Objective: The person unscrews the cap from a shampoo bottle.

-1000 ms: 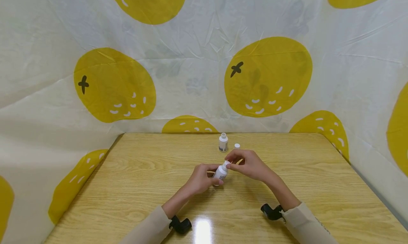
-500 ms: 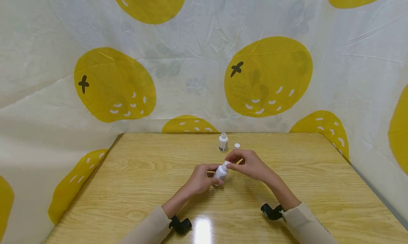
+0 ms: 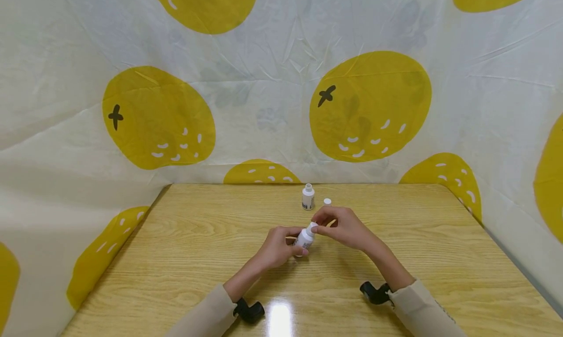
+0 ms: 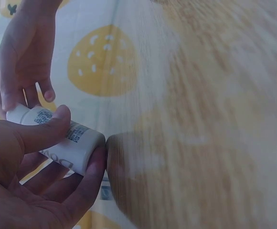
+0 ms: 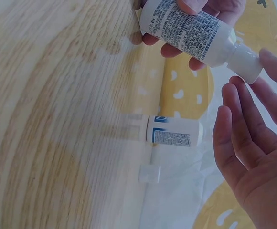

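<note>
While the left hand (image 3: 277,247) grips the tilted white bottle (image 3: 305,239) around its body, the right hand (image 3: 346,227) pinches its cap (image 5: 245,64) at the far right end.

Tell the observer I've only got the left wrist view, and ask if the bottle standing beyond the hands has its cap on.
Observer: No, the head view shows the standing bottle with its neck uncapped.
Operator: Is there a loose cap anywhere?
Observer: Yes, a white one on the table, just right of that bottle in the head view.
Operator: And how does the right hand meet the top of the held bottle?
Observer: In the right wrist view, its thumb and fingertips are on different sides of the fitted cap.
</note>
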A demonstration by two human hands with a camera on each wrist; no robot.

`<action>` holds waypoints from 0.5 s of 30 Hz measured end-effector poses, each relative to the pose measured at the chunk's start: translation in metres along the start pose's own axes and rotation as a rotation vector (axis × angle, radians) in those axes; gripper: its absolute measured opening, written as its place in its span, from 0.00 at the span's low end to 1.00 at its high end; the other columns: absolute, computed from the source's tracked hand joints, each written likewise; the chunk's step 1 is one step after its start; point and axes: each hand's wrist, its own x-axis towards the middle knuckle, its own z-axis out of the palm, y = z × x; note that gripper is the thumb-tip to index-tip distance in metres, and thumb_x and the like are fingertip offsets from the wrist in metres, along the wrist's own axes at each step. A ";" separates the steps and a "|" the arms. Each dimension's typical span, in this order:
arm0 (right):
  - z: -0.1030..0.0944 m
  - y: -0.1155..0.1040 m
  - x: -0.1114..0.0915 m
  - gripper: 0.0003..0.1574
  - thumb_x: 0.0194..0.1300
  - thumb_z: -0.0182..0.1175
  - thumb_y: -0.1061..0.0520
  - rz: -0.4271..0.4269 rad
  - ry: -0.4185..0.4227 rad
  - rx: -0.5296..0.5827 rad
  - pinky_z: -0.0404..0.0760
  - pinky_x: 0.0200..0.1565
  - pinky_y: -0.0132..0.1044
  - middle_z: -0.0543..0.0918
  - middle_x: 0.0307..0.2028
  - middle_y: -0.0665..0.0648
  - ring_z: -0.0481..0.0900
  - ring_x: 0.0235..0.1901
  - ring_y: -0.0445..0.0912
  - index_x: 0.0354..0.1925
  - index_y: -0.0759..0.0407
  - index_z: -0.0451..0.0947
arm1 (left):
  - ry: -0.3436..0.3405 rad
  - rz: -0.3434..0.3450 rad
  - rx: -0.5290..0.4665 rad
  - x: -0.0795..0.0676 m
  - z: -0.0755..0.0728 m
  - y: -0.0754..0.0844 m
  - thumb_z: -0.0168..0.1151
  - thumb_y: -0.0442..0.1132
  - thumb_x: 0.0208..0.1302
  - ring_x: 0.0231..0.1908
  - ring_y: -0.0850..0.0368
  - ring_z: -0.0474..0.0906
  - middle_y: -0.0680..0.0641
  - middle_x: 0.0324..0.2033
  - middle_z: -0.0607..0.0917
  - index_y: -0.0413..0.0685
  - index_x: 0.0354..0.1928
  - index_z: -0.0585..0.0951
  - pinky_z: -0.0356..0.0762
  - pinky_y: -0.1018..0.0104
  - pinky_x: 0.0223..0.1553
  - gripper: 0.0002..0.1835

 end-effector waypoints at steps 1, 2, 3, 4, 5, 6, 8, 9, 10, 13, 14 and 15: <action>0.000 0.000 0.000 0.10 0.68 0.71 0.51 0.001 -0.003 -0.002 0.85 0.41 0.38 0.88 0.39 0.52 0.83 0.40 0.44 0.44 0.53 0.86 | 0.000 -0.002 -0.001 0.000 0.000 0.000 0.74 0.30 0.61 0.54 0.45 0.86 0.40 0.55 0.87 0.44 0.60 0.85 0.88 0.65 0.50 0.24; 0.000 0.000 0.000 0.10 0.68 0.71 0.51 -0.001 -0.006 -0.002 0.85 0.41 0.38 0.88 0.39 0.52 0.83 0.40 0.44 0.44 0.53 0.86 | 0.000 -0.004 -0.001 0.000 0.000 0.000 0.74 0.30 0.61 0.54 0.46 0.86 0.41 0.55 0.87 0.44 0.60 0.85 0.88 0.65 0.50 0.24; 0.000 0.000 0.000 0.10 0.68 0.71 0.51 -0.002 -0.008 -0.003 0.85 0.41 0.38 0.88 0.39 0.52 0.83 0.40 0.44 0.44 0.53 0.86 | 0.001 -0.006 -0.001 0.000 0.000 0.000 0.74 0.30 0.61 0.54 0.46 0.86 0.41 0.55 0.87 0.44 0.60 0.85 0.88 0.64 0.51 0.24; 0.000 0.000 0.000 0.10 0.68 0.71 0.52 -0.003 -0.010 -0.003 0.85 0.41 0.38 0.88 0.39 0.52 0.83 0.40 0.44 0.44 0.53 0.86 | 0.002 -0.007 0.000 0.001 0.000 0.000 0.75 0.30 0.61 0.54 0.46 0.86 0.41 0.55 0.87 0.44 0.60 0.85 0.88 0.64 0.51 0.24; 0.000 0.000 0.000 0.10 0.68 0.71 0.52 -0.004 -0.011 -0.002 0.85 0.41 0.38 0.88 0.39 0.52 0.83 0.40 0.44 0.45 0.53 0.86 | 0.002 -0.008 0.000 0.001 0.000 0.000 0.75 0.30 0.61 0.54 0.46 0.86 0.41 0.55 0.87 0.45 0.60 0.85 0.88 0.64 0.51 0.24; 0.000 -0.001 0.000 0.10 0.67 0.71 0.52 -0.004 -0.012 -0.002 0.85 0.41 0.38 0.87 0.39 0.52 0.82 0.40 0.44 0.45 0.54 0.86 | 0.002 -0.006 0.003 0.001 0.000 -0.001 0.75 0.31 0.61 0.55 0.46 0.86 0.41 0.55 0.87 0.45 0.60 0.85 0.88 0.64 0.51 0.24; -0.001 -0.001 0.000 0.11 0.67 0.71 0.52 -0.004 -0.008 -0.005 0.85 0.41 0.38 0.87 0.40 0.52 0.82 0.40 0.44 0.45 0.54 0.86 | 0.003 -0.002 0.008 0.000 0.000 -0.001 0.75 0.31 0.61 0.55 0.46 0.86 0.41 0.55 0.87 0.44 0.60 0.85 0.88 0.65 0.51 0.24; -0.001 -0.001 -0.001 0.11 0.66 0.72 0.52 -0.003 -0.004 -0.006 0.85 0.41 0.38 0.87 0.40 0.52 0.82 0.40 0.44 0.45 0.54 0.86 | 0.003 0.000 0.009 0.000 0.000 -0.001 0.75 0.31 0.61 0.55 0.46 0.86 0.41 0.55 0.87 0.44 0.60 0.85 0.88 0.65 0.51 0.24; -0.001 -0.001 -0.001 0.12 0.66 0.72 0.51 -0.003 -0.001 -0.007 0.85 0.41 0.38 0.87 0.40 0.52 0.82 0.40 0.44 0.45 0.54 0.86 | 0.003 0.002 0.010 0.000 0.000 -0.001 0.75 0.31 0.61 0.55 0.46 0.86 0.41 0.55 0.87 0.44 0.60 0.85 0.88 0.65 0.50 0.24; -0.001 -0.002 -0.001 0.12 0.67 0.71 0.50 0.002 0.008 -0.012 0.85 0.41 0.38 0.87 0.39 0.52 0.82 0.40 0.44 0.45 0.54 0.86 | 0.000 0.003 0.007 0.000 0.000 -0.001 0.74 0.31 0.61 0.54 0.45 0.86 0.40 0.55 0.87 0.43 0.60 0.84 0.88 0.66 0.49 0.24; -0.001 -0.002 -0.001 0.11 0.67 0.71 0.49 0.005 0.010 -0.011 0.85 0.41 0.38 0.87 0.38 0.52 0.83 0.40 0.44 0.44 0.53 0.86 | -0.001 0.003 0.006 0.000 0.000 -0.001 0.74 0.31 0.61 0.54 0.45 0.86 0.40 0.55 0.87 0.43 0.61 0.84 0.88 0.66 0.49 0.24; -0.001 -0.002 -0.001 0.11 0.68 0.71 0.49 0.007 0.010 -0.012 0.85 0.41 0.39 0.88 0.38 0.52 0.83 0.39 0.44 0.44 0.53 0.86 | -0.001 0.004 0.004 0.000 0.000 -0.001 0.74 0.31 0.61 0.54 0.45 0.86 0.40 0.55 0.87 0.42 0.61 0.84 0.88 0.66 0.49 0.24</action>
